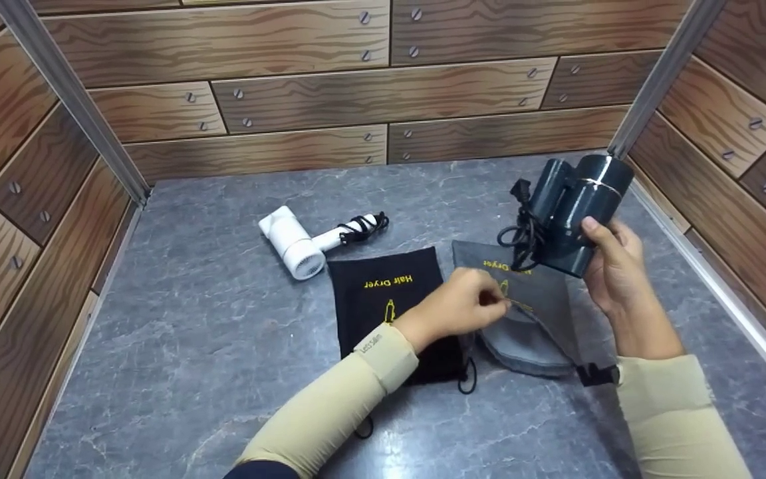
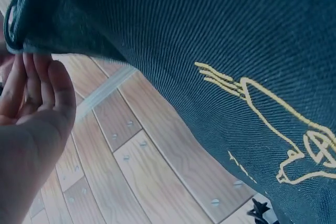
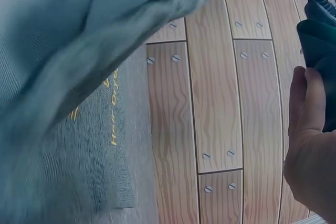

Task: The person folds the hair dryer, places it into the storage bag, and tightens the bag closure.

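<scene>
My right hand (image 1: 622, 276) holds a dark green folded hair dryer (image 1: 586, 206) up at the right, thumb across its barrel. The dryer's black cord (image 1: 526, 236) is bundled at its side. My left hand (image 1: 459, 303) pinches the edge of a grey drawstring bag (image 1: 522, 356), lifting its mouth. In the left wrist view the fingers (image 2: 34, 85) meet the bag's edge, and yellow line art shows on the cloth. Partly under my left forearm lies a black drawstring bag (image 1: 383, 266) with yellow "Hair Dryer" lettering.
A white hair dryer (image 1: 293, 243) with its black cord wound round the handle lies behind the black bag. Wood-patterned walls (image 1: 303, 100) with metal corner posts (image 1: 70, 100) enclose the grey marbled table (image 1: 190, 319).
</scene>
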Demonstrator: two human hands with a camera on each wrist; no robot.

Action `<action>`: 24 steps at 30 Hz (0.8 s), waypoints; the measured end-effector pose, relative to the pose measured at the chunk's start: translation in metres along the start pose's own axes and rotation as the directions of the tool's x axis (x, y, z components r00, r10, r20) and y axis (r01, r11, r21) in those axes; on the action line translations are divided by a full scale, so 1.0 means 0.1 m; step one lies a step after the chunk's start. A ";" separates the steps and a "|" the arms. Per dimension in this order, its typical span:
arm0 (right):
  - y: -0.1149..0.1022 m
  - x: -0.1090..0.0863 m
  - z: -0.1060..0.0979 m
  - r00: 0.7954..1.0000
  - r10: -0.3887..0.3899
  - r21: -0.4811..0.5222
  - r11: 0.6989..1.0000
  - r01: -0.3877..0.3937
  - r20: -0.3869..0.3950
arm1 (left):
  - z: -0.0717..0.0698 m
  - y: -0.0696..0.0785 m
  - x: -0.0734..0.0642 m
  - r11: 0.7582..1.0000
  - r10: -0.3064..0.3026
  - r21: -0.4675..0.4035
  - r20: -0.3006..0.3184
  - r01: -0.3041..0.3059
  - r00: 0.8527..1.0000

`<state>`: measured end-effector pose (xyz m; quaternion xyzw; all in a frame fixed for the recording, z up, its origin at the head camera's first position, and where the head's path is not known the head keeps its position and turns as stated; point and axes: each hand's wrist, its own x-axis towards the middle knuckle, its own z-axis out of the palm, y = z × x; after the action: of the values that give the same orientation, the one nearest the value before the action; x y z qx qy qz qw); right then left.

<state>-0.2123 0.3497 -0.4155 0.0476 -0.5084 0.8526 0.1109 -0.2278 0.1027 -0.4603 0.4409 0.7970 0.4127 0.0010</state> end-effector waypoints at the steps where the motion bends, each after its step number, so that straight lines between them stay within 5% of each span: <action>1: 0.00 0.00 0.00 1.000 -0.007 -0.011 1.000 0.007 0.004 | 0.00 -0.01 0.01 1.000 -0.013 -0.003 -0.026 0.013 1.000; 8: 0.02 -0.04 -0.02 0.998 -0.010 -0.041 0.999 0.012 0.061 | -0.05 -0.06 0.07 0.987 -0.127 -0.116 -0.161 0.109 0.979; 16: 0.09 -0.07 -0.05 0.984 0.009 -0.027 1.000 -0.004 0.176 | -0.17 -0.09 0.13 0.975 -0.195 -0.168 -0.305 0.149 0.932; 24: 0.11 -0.10 -0.14 0.901 0.015 0.090 0.994 -0.061 0.434 | -0.29 -0.09 0.20 0.964 -0.205 -0.237 -0.364 0.122 0.909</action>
<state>-0.2050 0.3559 -0.4336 0.2313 -0.4771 0.8475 -0.0239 -0.2570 0.0946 -0.4400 0.2798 0.7681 0.5711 -0.0746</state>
